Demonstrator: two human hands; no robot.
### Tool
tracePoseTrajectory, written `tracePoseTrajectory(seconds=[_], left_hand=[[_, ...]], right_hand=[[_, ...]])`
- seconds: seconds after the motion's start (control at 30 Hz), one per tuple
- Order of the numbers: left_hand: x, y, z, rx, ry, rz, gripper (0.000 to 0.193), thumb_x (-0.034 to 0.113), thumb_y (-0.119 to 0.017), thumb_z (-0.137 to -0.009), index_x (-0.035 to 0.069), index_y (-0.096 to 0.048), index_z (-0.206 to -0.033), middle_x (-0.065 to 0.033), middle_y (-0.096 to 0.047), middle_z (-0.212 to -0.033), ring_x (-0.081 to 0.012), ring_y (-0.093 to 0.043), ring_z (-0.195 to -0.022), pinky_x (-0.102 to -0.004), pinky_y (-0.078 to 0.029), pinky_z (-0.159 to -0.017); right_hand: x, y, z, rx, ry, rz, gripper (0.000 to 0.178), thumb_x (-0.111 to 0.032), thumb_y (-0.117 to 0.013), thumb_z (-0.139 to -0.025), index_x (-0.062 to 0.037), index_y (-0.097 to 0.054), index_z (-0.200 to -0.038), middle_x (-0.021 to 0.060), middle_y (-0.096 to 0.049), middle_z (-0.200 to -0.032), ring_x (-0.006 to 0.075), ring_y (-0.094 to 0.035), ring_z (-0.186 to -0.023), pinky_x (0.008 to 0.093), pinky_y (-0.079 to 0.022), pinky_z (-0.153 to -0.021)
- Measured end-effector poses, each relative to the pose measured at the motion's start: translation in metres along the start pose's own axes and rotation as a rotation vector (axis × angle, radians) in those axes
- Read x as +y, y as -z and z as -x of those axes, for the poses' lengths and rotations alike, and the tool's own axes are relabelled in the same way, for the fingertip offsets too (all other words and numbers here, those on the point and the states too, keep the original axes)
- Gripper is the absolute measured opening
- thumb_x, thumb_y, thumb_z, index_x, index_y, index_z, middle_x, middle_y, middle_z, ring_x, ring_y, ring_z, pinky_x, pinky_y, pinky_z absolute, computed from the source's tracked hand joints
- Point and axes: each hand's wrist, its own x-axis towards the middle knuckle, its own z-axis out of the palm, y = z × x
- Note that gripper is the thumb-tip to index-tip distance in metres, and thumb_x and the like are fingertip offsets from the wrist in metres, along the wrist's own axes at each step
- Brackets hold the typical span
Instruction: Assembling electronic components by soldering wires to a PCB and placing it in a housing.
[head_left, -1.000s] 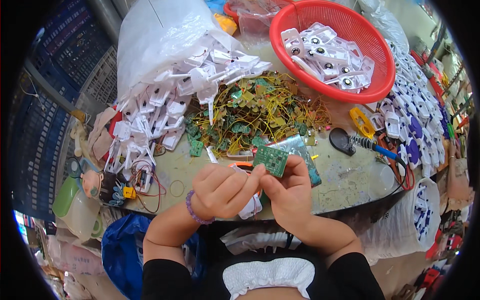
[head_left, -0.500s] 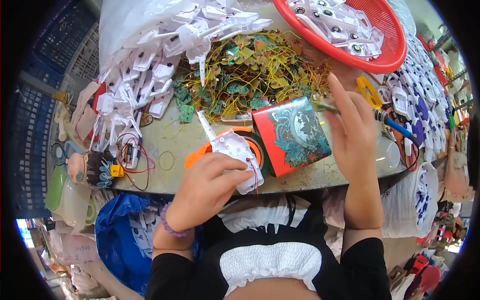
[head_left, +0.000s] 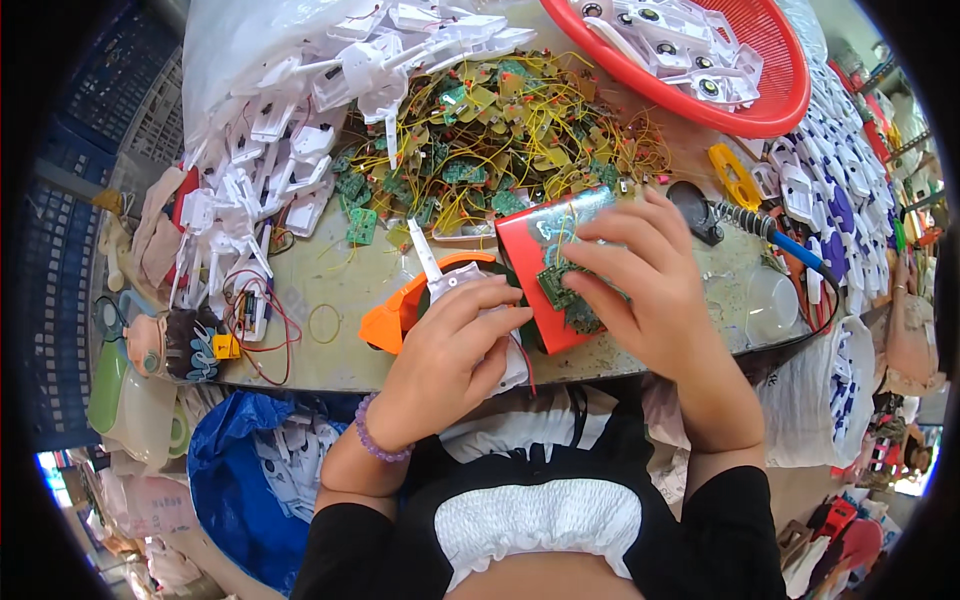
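My left hand (head_left: 455,350) is closed on a white plastic housing (head_left: 448,280) with a long narrow arm, and covers much of it. A thin red wire hangs from the housing's near side. In my right hand (head_left: 650,285), thumb and fingers pinch a small green circuit board (head_left: 556,288) with yellow wires, just right of the left hand. Beneath the board lies a red box (head_left: 520,250) with a dark blue pattern, partly hidden by the right hand. An orange round-edged object (head_left: 385,322) sits under the housing, mostly hidden.
Behind are a heap of circuit boards (head_left: 470,130) with yellow wires, a pile of white housings (head_left: 265,175) and a red basket (head_left: 790,115) of parts. A soldering iron (head_left: 800,255) with a blue handle lies at right. A blue bag (head_left: 225,480) hangs below the table edge.
My right hand has moved left and nearer, bringing a green circuit board over the red box. My left hand has shifted slightly right and covers more of the housing.
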Motion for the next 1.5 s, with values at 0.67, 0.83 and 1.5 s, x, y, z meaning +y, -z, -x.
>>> tracePoseTrajectory(seconds=[0.67, 0.83, 1.5], left_hand=[[0.003, 0.011, 0.011, -0.045, -0.076, 0.008, 0.036, -0.004, -0.065, -0.067, 0.007, -0.066, -0.102, -0.0050, -0.065, -0.102, -0.0254, -0.061, -0.087, -0.0366, -0.050, -0.074], [0.003, 0.012, 0.010, -0.038, -0.084, 0.028, 0.034, -0.003, -0.067, -0.068, 0.009, -0.068, -0.100, -0.0037, -0.066, -0.103, -0.0245, -0.061, -0.085, -0.0350, -0.049, -0.072], [-0.004, -0.003, -0.015, 0.071, 0.157, 0.239, 0.017, 0.005, -0.070, -0.078, 0.004, -0.069, -0.095, -0.0091, -0.066, -0.081, -0.0257, -0.061, -0.073, -0.0335, -0.047, -0.066]], right_hand=[[-0.036, -0.025, 0.077, 0.124, 0.133, 0.085, 0.033, -0.020, -0.075, -0.065, -0.0146, -0.068, -0.096, -0.0027, -0.061, -0.087, 0.0179, -0.055, -0.084, 0.0385, -0.041, -0.089], [-0.044, -0.048, 0.086, 0.153, 0.183, 0.192, 0.025, -0.018, -0.071, -0.070, -0.0212, -0.070, -0.094, -0.0052, -0.063, -0.095, 0.0136, -0.054, -0.090, 0.0402, -0.038, -0.097], [-0.042, -0.041, 0.064, 0.212, 0.069, 0.101, 0.021, -0.017, -0.071, -0.065, -0.0183, -0.069, -0.086, -0.0026, -0.064, -0.097, 0.0184, -0.054, -0.093, 0.0418, -0.038, -0.095]])
